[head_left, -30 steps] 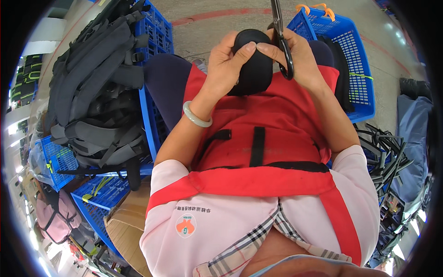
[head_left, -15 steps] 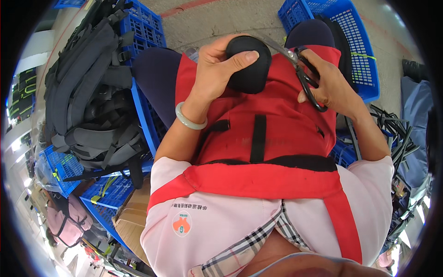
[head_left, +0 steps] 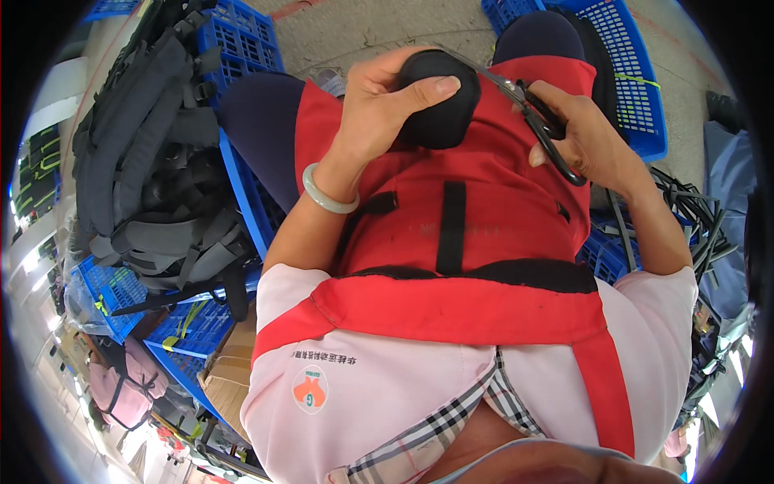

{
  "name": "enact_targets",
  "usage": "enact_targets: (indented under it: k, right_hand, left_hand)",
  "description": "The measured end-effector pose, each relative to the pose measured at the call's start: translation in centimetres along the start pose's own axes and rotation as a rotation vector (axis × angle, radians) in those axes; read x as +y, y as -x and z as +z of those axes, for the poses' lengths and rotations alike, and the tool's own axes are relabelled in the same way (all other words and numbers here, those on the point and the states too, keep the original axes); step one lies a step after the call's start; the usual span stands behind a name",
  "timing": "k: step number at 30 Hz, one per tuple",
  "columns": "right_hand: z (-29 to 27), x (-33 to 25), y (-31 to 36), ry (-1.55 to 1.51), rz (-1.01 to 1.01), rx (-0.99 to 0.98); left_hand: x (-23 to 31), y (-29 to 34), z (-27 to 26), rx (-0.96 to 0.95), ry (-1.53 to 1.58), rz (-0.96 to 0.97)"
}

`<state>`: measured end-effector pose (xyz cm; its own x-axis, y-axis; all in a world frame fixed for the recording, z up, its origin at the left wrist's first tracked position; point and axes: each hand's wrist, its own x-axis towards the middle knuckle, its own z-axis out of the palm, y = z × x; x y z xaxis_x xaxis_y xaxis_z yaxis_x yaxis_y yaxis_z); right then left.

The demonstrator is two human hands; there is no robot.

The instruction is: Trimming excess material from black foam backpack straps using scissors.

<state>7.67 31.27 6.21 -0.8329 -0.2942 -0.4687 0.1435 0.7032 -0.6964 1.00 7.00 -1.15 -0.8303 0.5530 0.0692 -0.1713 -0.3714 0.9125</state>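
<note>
Above my lap, my left hand (head_left: 383, 101) grips a black rounded pad (head_left: 442, 113), its thumb pressed on the pad's face and its fingers behind. A pair of scissors (head_left: 555, 152) with black handles is in my right hand (head_left: 582, 133), fingers and thumb through the loops. The scissor blades point up and left, and reach the upper right edge of the pad. Whether anything lies between the blades is too small to tell. Beneath both hands spreads my red apron (head_left: 516, 185).
Black padded straps or packs (head_left: 141, 153) are heaped at left beside and on a blue plastic crate (head_left: 246, 189). Another blue crate (head_left: 641, 89) stands at the upper right. Black strips (head_left: 693, 222) lie at right near blue-grey fabric (head_left: 730, 185). A cardboard box (head_left: 230, 375) sits lower left.
The pad and both hands sit slightly higher in view, and the scissors have shifted a little right. Both grips are unchanged, and the blades stay at the pad's edge.
</note>
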Motion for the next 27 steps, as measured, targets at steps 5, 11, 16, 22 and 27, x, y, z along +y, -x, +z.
enact_targets:
  k: [5, 11, 16, 22, 27]
  right_hand:
    - [0.2, 0.2, 0.4, 0.021, -0.196, 0.115]
    - [0.0, 0.9, 0.6, -0.032, -0.049, 0.065]
    - [-1.2, 1.0, 1.8, 0.088, -0.139, 0.091]
    - [-1.7, 1.0, 3.3, 0.145, -0.077, 0.056]
    - [-2.8, 0.7, 4.3, 0.242, -0.009, 0.009]
  left_hand:
    - [-0.2, -0.3, 0.5, -0.002, 0.020, 0.018]
    - [-0.4, -0.4, 0.6, -0.007, -0.008, 0.051]
    - [-0.8, -0.3, 1.3, -0.082, -0.082, -0.001]
    - [-1.4, 0.1, 2.8, -0.099, -0.123, -0.013]
    - [-2.0, 0.1, 3.9, -0.185, -0.158, -0.025]
